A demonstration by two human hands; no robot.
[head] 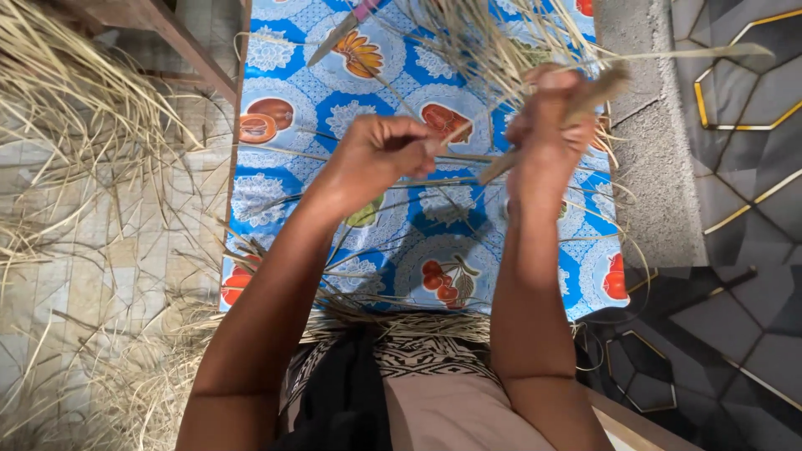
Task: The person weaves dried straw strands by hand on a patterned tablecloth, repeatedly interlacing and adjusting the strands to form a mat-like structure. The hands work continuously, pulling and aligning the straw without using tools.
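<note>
My left hand (pixel 380 154) is closed in a fist around thin dry straw strands above the blue patterned tablecloth (pixel 276 196). My right hand (pixel 547 125) grips a thicker bundle of pale straw (pixel 597 90) that sticks out to the upper right. A strand runs between the two hands. Loose straw fibres (pixel 480 38) fan out over the cloth beyond my hands.
A knife with a pink handle (pixel 342 32) lies on the cloth at the top. Heaps of dry straw (pixel 58 108) cover the tiled floor on the left and my lap edge (pixel 393 321). A grey concrete strip (pixel 656 167) and dark patterned floor lie to the right.
</note>
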